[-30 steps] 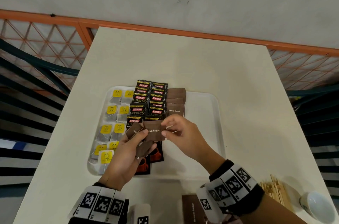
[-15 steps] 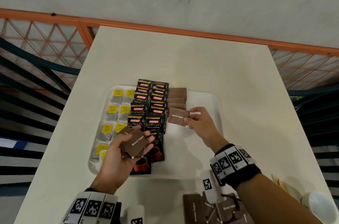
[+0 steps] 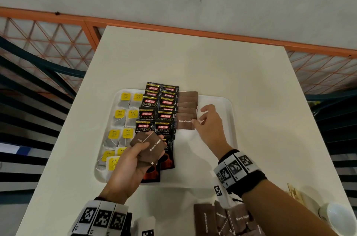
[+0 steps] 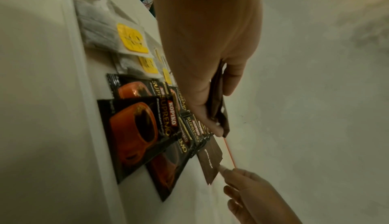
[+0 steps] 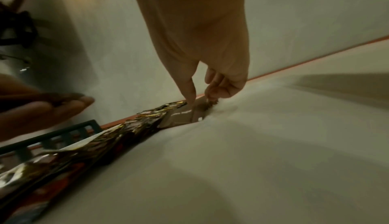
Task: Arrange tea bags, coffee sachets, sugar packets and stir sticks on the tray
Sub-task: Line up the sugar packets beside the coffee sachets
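- A flat brown paper sugar packet point(image 3: 184, 121) lies on the white plastic tray point(image 3: 222, 112), just right of the black coffee sachets point(image 3: 152, 114).
- The right hand point(image 3: 210, 127) has its thumb tip at the packet's right edge; I cannot tell whether it pinches or only touches.
- At near left, the left hand point(image 3: 127, 170) clasps a stack of brown packets point(image 3: 150, 147).

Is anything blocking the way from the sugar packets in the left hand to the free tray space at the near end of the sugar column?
Nothing visible. The tray is bare nearer than the front sugar packet; the right hand touches that packet's right edge, beside the spot, not over it.
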The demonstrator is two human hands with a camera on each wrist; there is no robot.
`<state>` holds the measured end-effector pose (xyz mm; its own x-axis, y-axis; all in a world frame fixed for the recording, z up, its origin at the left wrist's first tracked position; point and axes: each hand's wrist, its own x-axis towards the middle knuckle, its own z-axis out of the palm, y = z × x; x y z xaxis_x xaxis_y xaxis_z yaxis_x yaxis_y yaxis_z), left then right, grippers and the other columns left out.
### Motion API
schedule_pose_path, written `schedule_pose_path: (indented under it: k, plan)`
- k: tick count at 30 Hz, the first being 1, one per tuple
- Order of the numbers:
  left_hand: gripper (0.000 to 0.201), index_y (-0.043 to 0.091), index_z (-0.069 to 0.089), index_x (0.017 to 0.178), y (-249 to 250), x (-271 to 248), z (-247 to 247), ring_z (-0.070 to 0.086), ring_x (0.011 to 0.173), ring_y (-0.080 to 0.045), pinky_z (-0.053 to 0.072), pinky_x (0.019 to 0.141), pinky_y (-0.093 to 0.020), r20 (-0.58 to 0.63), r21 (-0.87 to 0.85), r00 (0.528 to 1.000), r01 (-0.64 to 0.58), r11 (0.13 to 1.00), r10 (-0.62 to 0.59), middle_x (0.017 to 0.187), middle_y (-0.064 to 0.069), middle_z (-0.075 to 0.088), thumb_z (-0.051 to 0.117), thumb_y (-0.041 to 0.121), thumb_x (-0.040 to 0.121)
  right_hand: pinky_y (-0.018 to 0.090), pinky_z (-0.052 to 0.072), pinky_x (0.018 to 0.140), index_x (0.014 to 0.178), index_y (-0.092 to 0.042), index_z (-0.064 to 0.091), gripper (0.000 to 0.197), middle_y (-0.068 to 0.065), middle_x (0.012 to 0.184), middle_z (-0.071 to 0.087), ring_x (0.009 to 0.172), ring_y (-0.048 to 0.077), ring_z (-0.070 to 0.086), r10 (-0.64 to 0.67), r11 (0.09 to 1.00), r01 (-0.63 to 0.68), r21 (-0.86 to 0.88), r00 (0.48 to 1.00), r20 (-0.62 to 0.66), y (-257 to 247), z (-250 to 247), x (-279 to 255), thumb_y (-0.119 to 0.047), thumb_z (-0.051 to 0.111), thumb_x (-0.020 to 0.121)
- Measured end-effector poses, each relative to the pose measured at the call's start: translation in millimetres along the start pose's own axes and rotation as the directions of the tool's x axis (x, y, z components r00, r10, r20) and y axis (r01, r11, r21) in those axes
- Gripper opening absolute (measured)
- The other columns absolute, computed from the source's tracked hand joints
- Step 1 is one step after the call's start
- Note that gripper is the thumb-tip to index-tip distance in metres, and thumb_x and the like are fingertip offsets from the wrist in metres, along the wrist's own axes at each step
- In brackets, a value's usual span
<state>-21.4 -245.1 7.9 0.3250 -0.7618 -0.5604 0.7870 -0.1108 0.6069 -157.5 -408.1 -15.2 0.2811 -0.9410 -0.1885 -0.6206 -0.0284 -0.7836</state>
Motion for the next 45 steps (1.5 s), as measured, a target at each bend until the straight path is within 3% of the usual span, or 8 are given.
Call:
schedule_pose_path:
  k: [4, 8, 17, 20, 25, 30, 36, 45]
  plan:
    - [0.027, 0.011, 0.064, 0.107, -0.9, 3.1, 5.7, 0.069, 0.087, -0.027, 0.057, 0.060, -0.026, -0.041, 0.068, 0.999, -0.005, 0.998, 0.008, 0.094, -0.010, 0.074, 0.046, 0.002, 0.089, 0.010, 0.036, 0.064, 0.095, -0.017, 0.057, 0.012, -0.005, 0.085, 0.058, 0.073, 0.001, 0.050, -0.180, 0.982, 0.186, -0.018, 0.965, 0.193, -23.8, 0.8, -26.9, -0.029, 0.055, 0.091]
    - [0.023, 0.017, 0.066, 0.099, -2.6, 3.3, 11.0, 0.070, 0.077, -0.014, 0.055, 0.059, -0.022, -0.016, 0.135, 0.998, -0.064, 0.989, 0.067, 0.088, -0.002, 0.074, 0.053, 0.004, 0.085, 0.009, 0.040, 0.067, 0.101, -0.017, 0.065, 0.022, -0.013, 0.084, 0.061, 0.075, 0.000, 0.055, -0.137, 0.989, 0.094, 0.118, 0.888, 0.438, -36.0, 3.5, -49.7, -0.033, 0.059, 0.088]
    - [0.033, 0.019, 0.071, 0.085, 1.0, -5.7, 8.5, 0.070, 0.074, -0.015, 0.057, 0.061, -0.025, 0.060, 0.138, 0.991, -0.129, 0.982, 0.121, 0.083, -0.004, 0.073, 0.073, 0.021, 0.052, 0.019, 0.049, 0.055, 0.092, -0.006, 0.059, 0.017, 0.004, 0.073, 0.065, 0.056, 0.008, 0.060, 0.020, 0.870, -0.230, 0.436, 0.901, 0.434, -31.7, -1.3, -64.4, -0.011, 0.070, 0.080]
    - [0.033, 0.014, 0.065, 0.094, 1.1, -8.0, 11.0, 0.065, 0.067, -0.016, 0.055, 0.063, -0.024, 0.093, 0.194, 0.986, -0.152, 0.969, 0.136, 0.075, -0.006, 0.069, 0.070, 0.004, 0.063, 0.021, 0.052, 0.057, 0.085, -0.005, 0.056, 0.015, 0.007, 0.073, 0.066, 0.058, 0.011, 0.063, 0.060, 0.823, -0.297, 0.485, 0.894, 0.445, -28.4, -2.6, -66.7, -0.007, 0.070, 0.080]
    - [0.028, 0.013, 0.062, 0.089, -2.8, -4.0, 12.5, 0.059, 0.058, -0.014, 0.050, 0.053, -0.021, -0.018, 0.274, 0.972, -0.220, 0.936, 0.234, 0.070, -0.002, 0.068, 0.056, -0.013, 0.080, 0.022, 0.055, 0.064, 0.085, -0.008, 0.060, 0.004, 0.007, 0.079, 0.069, 0.070, 0.016, 0.069, 0.049, 0.796, -0.339, 0.501, 0.862, 0.505, -23.5, -6.3, -67.6, -0.004, 0.062, 0.085]
    - [0.023, 0.010, 0.063, 0.092, -4.2, -2.5, 6.0, 0.068, 0.068, -0.017, 0.057, 0.060, -0.022, -0.080, 0.226, 0.980, -0.158, 0.961, 0.180, 0.077, -0.006, 0.069, 0.054, -0.009, 0.084, 0.017, 0.045, 0.059, 0.083, -0.015, 0.063, 0.005, 0.001, 0.077, 0.067, 0.068, 0.009, 0.061, 0.113, 0.906, -0.261, 0.334, 0.908, 0.403, -12.5, -10.1, -58.1, -0.012, 0.063, 0.086]
    - [0.019, 0.003, 0.059, 0.106, 0.8, -4.6, -3.7, 0.071, 0.074, -0.022, 0.059, 0.070, -0.031, -0.102, 0.122, 0.990, -0.087, 0.989, 0.100, 0.089, -0.014, 0.067, 0.049, -0.001, 0.089, 0.019, 0.039, 0.063, 0.081, -0.015, 0.063, 0.004, 0.003, 0.080, 0.066, 0.066, 0.010, 0.050, 0.238, 0.930, -0.272, 0.248, 0.958, 0.158, 7.8, -9.7, -30.5, -0.013, 0.064, 0.085]
    - [0.021, 0.006, 0.059, 0.105, -1.7, -6.3, -5.9, 0.071, 0.080, -0.026, 0.059, 0.068, -0.032, -0.081, 0.082, 0.995, -0.045, 0.996, 0.052, 0.085, -0.014, 0.069, 0.045, 0.000, 0.091, 0.016, 0.041, 0.065, 0.084, -0.012, 0.066, 0.006, 0.009, 0.095, 0.072, 0.087, 0.018, 0.061, 0.259, 0.952, -0.272, 0.138, 0.960, 0.102, 18.1, 5.4, -13.3, -0.017, 0.068, 0.082]
